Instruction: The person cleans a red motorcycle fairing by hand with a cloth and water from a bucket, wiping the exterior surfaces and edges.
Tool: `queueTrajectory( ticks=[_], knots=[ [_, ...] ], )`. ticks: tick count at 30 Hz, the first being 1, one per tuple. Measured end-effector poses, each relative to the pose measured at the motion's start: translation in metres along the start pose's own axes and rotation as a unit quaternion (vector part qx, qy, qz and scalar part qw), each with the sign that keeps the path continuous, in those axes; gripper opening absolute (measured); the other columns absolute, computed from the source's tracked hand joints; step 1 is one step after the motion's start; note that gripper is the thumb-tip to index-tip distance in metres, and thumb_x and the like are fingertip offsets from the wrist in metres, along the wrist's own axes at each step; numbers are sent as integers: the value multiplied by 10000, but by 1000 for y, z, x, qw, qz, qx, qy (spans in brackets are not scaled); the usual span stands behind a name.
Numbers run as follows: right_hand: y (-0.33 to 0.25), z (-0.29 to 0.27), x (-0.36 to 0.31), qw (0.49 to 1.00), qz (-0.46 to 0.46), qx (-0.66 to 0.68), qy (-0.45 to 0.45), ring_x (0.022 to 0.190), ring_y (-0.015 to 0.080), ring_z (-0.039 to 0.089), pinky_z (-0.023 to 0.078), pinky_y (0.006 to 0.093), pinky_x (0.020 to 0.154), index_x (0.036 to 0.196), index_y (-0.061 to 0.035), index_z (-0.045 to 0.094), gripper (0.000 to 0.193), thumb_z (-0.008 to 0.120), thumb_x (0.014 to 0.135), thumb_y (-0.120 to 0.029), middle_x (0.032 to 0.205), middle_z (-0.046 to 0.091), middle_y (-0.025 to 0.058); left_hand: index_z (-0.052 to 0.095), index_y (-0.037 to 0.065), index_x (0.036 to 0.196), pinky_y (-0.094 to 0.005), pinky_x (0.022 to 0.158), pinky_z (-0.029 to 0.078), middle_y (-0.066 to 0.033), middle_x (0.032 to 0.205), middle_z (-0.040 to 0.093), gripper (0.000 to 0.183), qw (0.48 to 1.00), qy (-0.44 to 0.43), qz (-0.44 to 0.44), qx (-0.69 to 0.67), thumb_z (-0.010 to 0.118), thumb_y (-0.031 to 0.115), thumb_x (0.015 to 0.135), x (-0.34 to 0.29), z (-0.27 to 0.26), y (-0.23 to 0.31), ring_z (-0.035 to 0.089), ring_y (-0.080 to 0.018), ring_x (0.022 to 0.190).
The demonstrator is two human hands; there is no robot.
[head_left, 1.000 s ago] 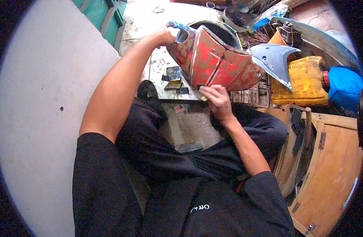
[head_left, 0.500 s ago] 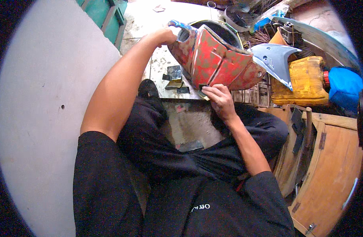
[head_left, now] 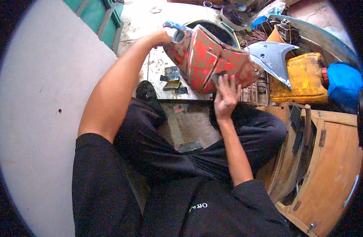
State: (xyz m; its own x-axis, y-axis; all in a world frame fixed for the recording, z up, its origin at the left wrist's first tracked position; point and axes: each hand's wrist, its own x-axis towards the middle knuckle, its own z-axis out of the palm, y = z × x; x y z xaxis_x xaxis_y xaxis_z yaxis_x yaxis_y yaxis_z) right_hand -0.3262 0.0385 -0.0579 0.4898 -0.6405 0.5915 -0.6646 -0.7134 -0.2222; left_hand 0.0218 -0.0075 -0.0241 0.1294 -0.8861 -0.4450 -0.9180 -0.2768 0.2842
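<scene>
A motorcycle fairing panel [head_left: 205, 59], red with patchy brown-grey worn areas and a bluish upper left corner, leans at the front of the white-topped surface, in front of a dark round tub [head_left: 219, 33]. My left hand [head_left: 161, 38] is closed on the panel's upper left edge; its fingertips are partly hidden. On the panel's lower right face is my right hand [head_left: 227, 96], slightly blurred, pressing a small dark piece of sandpaper [head_left: 218, 76] under its fingertips. Several more dark sandpaper pieces [head_left: 171, 74] lie on the surface left of the panel.
To the right are a grey-blue plastic panel [head_left: 274, 59], a yellow jerrycan [head_left: 300, 79] and a blue bundle [head_left: 344, 87]. A wooden cabinet [head_left: 335, 166] stands at the lower right. A pale wall [head_left: 51, 98] runs along my left, near a green door [head_left: 96, 19].
My right hand has moved up and to the right across the panel's face, taking the sandpaper off the lower edge. My left hand stays on the panel; the view has shifted slightly.
</scene>
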Motion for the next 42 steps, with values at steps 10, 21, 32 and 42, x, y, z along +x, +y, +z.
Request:
queueTrajectory(
  ticks=[10, 21, 32, 42],
  knots=[
    [-12, 39, -51, 988, 125, 62, 73, 1357, 304, 382, 208, 494, 1134, 1305, -48, 556, 472, 554, 834, -20, 1400, 481, 138, 606, -99, 1039, -379, 578, 565, -217, 922, 671, 459, 997, 9, 53, 64, 429, 306, 917, 11, 5, -14, 678, -271, 634],
    [-35, 56, -87, 997, 18, 69, -8, 1395, 345, 301, 128, 551, 1144, 1291, -63, 570, 497, 549, 797, -14, 1431, 456, 101, 603, -113, 1033, -361, 571, 558, -207, 812, 671, 460, 986, 26, 103, 125, 443, 301, 909, 18, 11, -36, 678, -249, 617],
    [-25, 57, -100, 997, 54, 54, 26, 1388, 337, 316, 126, 542, 1139, 1327, -69, 539, 433, 530, 894, -76, 1413, 468, 128, 622, -81, 1027, -356, 561, 553, -189, 762, 676, 438, 997, 61, 8, -49, 421, 287, 902, 3, 5, -2, 661, -245, 570],
    [-53, 14, -43, 487, 564, 659, 100, 1053, 238, 577, 399, 450, 1036, 1163, -35, 516, 259, 438, 1012, -231, 1082, 607, 90, 643, 21, 1045, -361, 553, 559, -164, 792, 678, 303, 988, 23, 107, 106, 421, 189, 923, 25, 17, -25, 670, -229, 595]
  ],
)
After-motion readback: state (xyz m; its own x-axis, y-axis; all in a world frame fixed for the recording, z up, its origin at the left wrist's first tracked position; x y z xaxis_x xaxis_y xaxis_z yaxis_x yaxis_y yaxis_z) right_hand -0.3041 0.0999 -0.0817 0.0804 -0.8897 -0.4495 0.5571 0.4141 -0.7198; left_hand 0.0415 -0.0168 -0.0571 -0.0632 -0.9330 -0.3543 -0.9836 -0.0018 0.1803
